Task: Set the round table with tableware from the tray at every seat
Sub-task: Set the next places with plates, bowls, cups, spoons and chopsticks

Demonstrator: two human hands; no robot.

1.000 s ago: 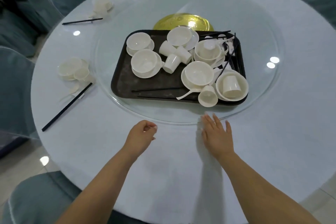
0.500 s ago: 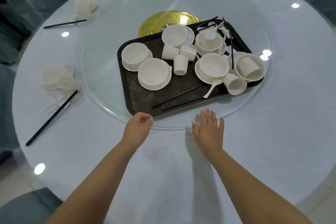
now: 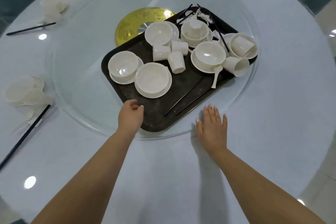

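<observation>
Tray: dark rectangular tray (image 3: pixel 160 120) with rounded corners and a scuffed, matte floor; it sits on the glass turntable, long axis running from near-left to far-right, one corner pointing at the person
Turntable: clear round glass disc (image 3: pixel 76 71) with a shiny gold hub (image 3: pixel 138 23) at its centre, lying on the round table (image 3: pixel 181 178), which wears a smooth pale blue cloth
Tableware on tray: glossy white bowls on saucers (image 3: pixel 152 80), small white cups (image 3: pixel 176 62) tipped on their sides, a white spoon (image 3: pixel 216 76), and thin black chopsticks (image 3: pixel 189 100) lying along the tray's long axis
Set places: two at the table's left edge, each a cluster of white dishes (image 3: pixel 23 91) with black chopsticks (image 3: pixel 23 136) beside it; the far one (image 3: pixel 52 5) is blurred
Left hand: left hand (image 3: pixel 130 116) over the tray's near-left edge, fingers loosely curled, gripping nothing visible; contact with the rim cannot be told
Right hand: right hand (image 3: pixel 212 127) flat with fingers straight and slightly spread, fingers over the turntable's near rim just beside the tray's corner, holding nothing
</observation>
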